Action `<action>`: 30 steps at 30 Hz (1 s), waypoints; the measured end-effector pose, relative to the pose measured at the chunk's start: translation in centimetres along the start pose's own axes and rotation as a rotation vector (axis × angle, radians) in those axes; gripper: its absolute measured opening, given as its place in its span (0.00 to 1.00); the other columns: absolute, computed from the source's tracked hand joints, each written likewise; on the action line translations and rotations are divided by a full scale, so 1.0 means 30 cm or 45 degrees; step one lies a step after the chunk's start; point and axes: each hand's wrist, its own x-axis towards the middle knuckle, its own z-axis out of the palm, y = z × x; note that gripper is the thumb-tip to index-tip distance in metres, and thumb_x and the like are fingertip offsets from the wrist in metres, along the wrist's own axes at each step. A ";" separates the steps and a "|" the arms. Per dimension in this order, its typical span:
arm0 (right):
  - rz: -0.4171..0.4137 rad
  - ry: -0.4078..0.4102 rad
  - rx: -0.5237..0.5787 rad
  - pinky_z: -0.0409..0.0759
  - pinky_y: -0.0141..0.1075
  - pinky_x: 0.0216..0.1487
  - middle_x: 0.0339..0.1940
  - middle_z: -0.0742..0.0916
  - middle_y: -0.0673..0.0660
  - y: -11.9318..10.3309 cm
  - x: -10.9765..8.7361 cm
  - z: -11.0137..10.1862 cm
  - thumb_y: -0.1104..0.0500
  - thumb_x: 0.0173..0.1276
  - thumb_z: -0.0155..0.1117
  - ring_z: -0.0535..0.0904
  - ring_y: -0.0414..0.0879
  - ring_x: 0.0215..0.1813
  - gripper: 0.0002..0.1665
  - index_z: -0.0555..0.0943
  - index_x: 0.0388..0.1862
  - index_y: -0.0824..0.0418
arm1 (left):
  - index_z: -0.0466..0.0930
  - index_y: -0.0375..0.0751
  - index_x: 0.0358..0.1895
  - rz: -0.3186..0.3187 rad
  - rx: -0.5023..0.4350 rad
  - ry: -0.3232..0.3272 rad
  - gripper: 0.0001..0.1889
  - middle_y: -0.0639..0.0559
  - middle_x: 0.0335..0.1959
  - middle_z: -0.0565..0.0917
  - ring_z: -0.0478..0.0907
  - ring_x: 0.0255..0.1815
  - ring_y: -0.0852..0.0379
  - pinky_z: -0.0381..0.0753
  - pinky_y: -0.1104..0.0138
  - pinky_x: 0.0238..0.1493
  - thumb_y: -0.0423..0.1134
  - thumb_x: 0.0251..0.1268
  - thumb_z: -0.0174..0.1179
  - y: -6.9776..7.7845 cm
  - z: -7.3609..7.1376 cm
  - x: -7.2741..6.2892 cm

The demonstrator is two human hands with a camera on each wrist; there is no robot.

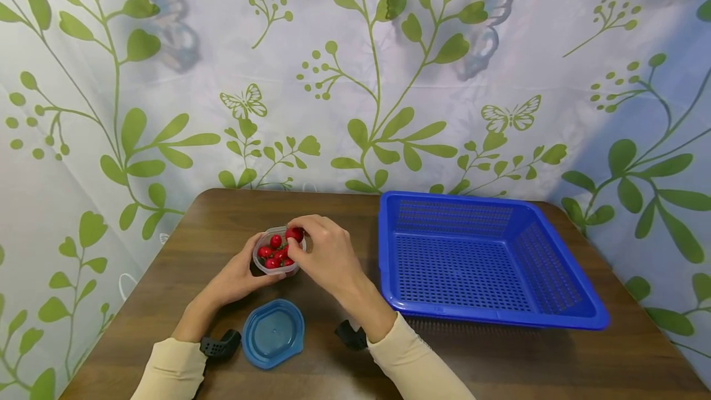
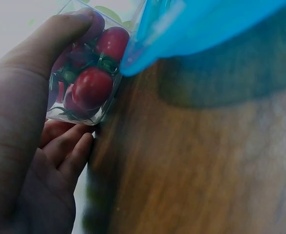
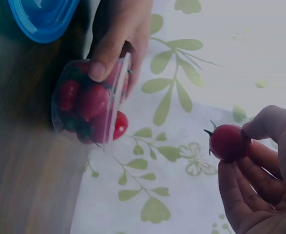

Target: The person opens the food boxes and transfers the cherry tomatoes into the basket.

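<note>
A clear plastic container (image 1: 270, 268) full of red cherry tomatoes (image 1: 272, 262) stands on the table at left of centre. My left hand (image 1: 236, 273) grips it from the left, thumb along the near side and fingers round the far side. Between thumb and fingers my right hand (image 1: 328, 255) pinches one cherry tomato (image 3: 229, 142) with a green stem; in the right wrist view it is apart from the container, and in the head view it overlaps the container's right rim. More tomatoes (image 2: 91, 87) show through the clear wall in the left wrist view.
A blue plastic lid (image 1: 273, 333) lies on the wooden table (image 1: 328, 375) close in front of the container. To the right stands a large blue basket (image 1: 466, 310) with mesh walls and floor. A leaf-patterned curtain (image 1: 344, 79) hangs behind the table.
</note>
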 end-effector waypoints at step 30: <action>0.059 0.039 -0.020 0.84 0.34 0.46 0.43 0.89 0.48 0.071 -0.021 -0.171 0.62 0.66 0.72 0.84 0.39 0.44 0.10 0.87 0.46 0.56 | 0.51 0.38 0.79 -0.067 0.067 0.003 0.54 0.33 0.73 0.71 0.68 0.74 0.32 0.67 0.37 0.71 0.55 0.58 0.76 0.008 0.003 0.002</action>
